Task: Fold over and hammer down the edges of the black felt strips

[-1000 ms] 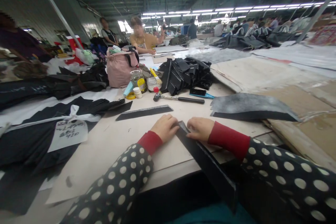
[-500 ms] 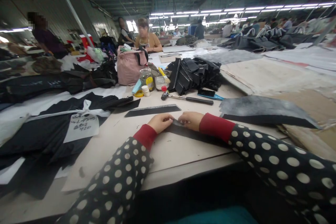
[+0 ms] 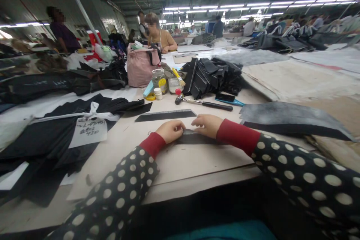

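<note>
A dark strip (image 3: 194, 138) of fabric or leather, with a greyish upper side, lies on the pale work board in front of me. My left hand (image 3: 171, 130) pinches its left end between thumb and fingers. Just above the strip's upper edge is my right hand (image 3: 208, 124), its fingers bent and parted from the thumb, nothing visible between them. Its wrist and red cuff cover the right part of the strip. A second dark strip (image 3: 165, 115) with a grey edge lies flat just beyond my hands.
Beyond lie a hammer (image 3: 208, 104), a blue-handled brush (image 3: 229, 99), a glass jar (image 3: 159, 80), a yellow paintbrush (image 3: 178, 76) and a pile of black pieces (image 3: 210, 75). Tagged black fabric (image 3: 50, 138) is at left, a grey-coated piece (image 3: 292, 118) at right. A co-worker (image 3: 161, 35) sits opposite.
My right fingers have parted from the strip's upper edge and lifted slightly. The strip now lies more level across the board, its left end still in my left hand. The view has shifted a little.
</note>
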Tool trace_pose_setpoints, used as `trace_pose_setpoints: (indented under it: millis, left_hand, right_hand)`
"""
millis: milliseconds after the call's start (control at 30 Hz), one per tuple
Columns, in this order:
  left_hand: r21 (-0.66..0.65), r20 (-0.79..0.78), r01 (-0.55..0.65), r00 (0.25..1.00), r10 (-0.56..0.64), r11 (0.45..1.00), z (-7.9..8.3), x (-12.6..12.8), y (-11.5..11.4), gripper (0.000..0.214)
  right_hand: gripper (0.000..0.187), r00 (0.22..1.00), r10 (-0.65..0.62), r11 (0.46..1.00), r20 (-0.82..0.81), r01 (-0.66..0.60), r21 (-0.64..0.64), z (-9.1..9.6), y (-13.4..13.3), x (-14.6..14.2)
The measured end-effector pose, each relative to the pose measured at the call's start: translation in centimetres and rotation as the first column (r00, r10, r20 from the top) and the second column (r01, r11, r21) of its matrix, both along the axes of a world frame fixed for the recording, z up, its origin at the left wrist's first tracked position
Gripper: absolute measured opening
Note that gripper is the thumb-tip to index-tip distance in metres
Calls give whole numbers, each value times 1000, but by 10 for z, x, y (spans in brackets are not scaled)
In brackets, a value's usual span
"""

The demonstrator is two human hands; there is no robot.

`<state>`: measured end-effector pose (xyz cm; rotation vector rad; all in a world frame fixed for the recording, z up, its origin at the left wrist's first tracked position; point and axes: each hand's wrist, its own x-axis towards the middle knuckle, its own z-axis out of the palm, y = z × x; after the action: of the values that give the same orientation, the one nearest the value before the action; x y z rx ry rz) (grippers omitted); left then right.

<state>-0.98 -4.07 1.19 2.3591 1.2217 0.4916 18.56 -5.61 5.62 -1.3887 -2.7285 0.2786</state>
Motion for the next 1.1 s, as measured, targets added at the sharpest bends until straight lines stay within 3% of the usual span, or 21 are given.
trace_pose_setpoints:
  millis: [200, 367, 600, 767, 900, 1067, 1100]
  left_hand:
    - [61, 8, 13, 1000, -14, 998, -1, 0, -1, 15]
    - [118, -16, 40, 999, -38, 992, -2, 0, -3, 14]
    - [240, -145, 156, 982, -123, 958, 3, 1, -6, 18]
    - [266, -380, 345, 896, -231, 900, 12, 0, -10, 22]
    - [247, -462, 386, 853, -242, 889, 17, -1, -13, 22]
    - [247, -369, 321, 903, -218, 914, 16, -3, -16, 28]
    - [253, -349, 308, 913, -210, 917, 15, -3, -17, 29]
  right_hand:
    - [25, 985, -43, 998, -167, 49, 33, -35, -8, -18]
    - [22, 980, -28, 998, -197, 38, 49, -37, -8, -14]
    - [24, 995, 35, 993, -94, -24, 112, -40, -10, -16]
    - [25, 994, 36, 981, 99, -54, 184, -36, -24, -27]
    - [30, 983, -24, 983, 181, -10, 184, -30, -35, -39]
    - [25, 977, 75, 996, 199, -82, 27, -10, -1, -11]
    - [27, 978, -11, 999, 206, 1, 50, -6, 12, 0]
